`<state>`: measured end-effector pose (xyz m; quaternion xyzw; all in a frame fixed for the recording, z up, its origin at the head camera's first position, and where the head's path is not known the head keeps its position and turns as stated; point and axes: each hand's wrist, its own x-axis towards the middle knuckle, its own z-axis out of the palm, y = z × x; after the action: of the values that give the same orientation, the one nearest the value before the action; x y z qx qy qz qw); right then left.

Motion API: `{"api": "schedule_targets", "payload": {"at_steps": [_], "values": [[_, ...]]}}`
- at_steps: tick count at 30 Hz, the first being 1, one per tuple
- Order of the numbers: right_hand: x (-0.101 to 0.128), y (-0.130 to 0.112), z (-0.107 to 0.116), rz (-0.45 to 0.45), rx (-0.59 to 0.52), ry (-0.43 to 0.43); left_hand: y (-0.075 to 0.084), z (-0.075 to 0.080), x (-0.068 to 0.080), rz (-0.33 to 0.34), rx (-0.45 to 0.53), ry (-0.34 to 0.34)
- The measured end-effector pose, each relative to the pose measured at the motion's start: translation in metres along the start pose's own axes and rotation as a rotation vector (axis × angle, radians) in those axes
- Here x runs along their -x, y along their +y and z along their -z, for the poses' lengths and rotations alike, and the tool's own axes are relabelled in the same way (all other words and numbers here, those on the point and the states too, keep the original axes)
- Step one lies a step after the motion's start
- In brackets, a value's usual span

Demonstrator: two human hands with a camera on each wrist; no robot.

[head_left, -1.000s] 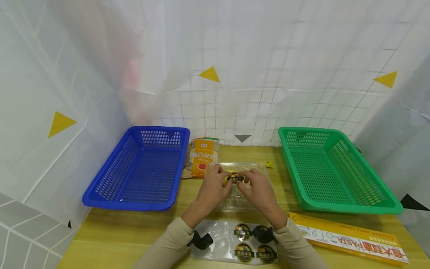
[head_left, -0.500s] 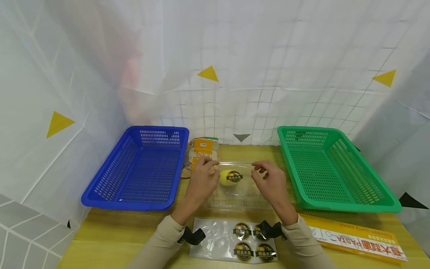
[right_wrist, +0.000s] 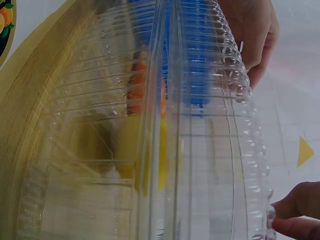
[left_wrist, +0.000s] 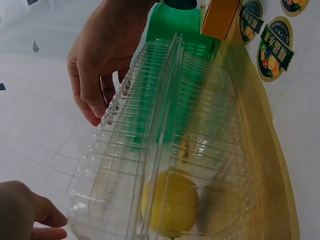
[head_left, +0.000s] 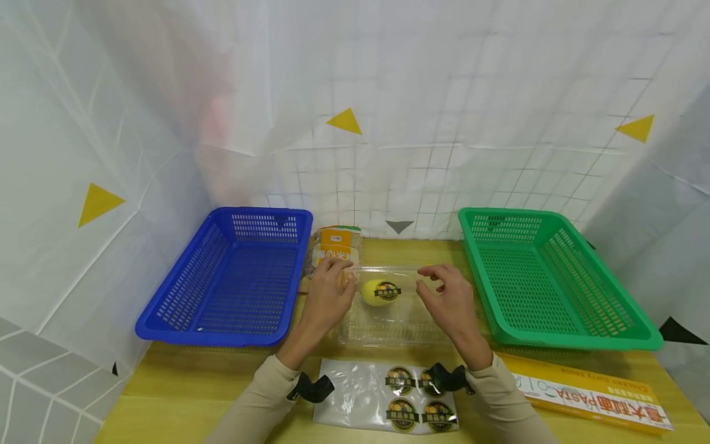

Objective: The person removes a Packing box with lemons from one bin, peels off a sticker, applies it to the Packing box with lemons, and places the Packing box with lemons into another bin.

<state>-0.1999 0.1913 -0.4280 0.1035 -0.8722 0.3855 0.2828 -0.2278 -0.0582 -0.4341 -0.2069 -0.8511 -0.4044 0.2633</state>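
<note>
A clear plastic clamshell box (head_left: pixel 388 333) lies closed mid-table, a round yellow fruit (head_left: pixel 370 293) inside it. On its lid sits a round black-and-gold fruit sticker (head_left: pixel 387 290), overlapping the fruit in the head view. My left hand (head_left: pixel 327 293) is at the box's left side, thumb and fingers loosely bent and apart. Opposite it, my right hand (head_left: pixel 450 299) is held by the right side in a similar curve, nothing between thumb and fingers. In the left wrist view, the fruit (left_wrist: pixel 172 205) shows through the ribbed wall, with left fingertips (left_wrist: pixel 55 220) right at the box's edge.
A blue basket (head_left: pixel 222 336) stands left, a green basket (head_left: pixel 577 341) right. Behind my left hand lies an orange-labelled food bag (head_left: pixel 336 237). A sticker sheet (head_left: pixel 355 394) with several labels lies in front, and a yellow pasta box (head_left: pixel 599 394) at front right.
Both hands have moved apart from the sticker to the box's two sides, letting go of it. The sticker now lies on the lid. Over the last half second the hands barely shift.
</note>
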Motion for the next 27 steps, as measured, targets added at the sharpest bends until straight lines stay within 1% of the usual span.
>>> {"api": "schedule_targets", "payload": {"at_steps": [6,14,27], "values": [[0.0004,0.0011,-0.0003,0.002,-0.004,0.000,-0.0001,0.0020,-0.0006,0.014,0.026,-0.014],[0.0000,0.0012,0.0005,-0.020,-0.009,-0.020,-0.0033,0.0016,-0.0006,0.050,0.043,-0.022],[0.0008,0.0026,-0.0004,-0.011,-0.012,-0.020,-0.0035,0.0039,-0.0005,0.067,0.045,-0.036]]}}
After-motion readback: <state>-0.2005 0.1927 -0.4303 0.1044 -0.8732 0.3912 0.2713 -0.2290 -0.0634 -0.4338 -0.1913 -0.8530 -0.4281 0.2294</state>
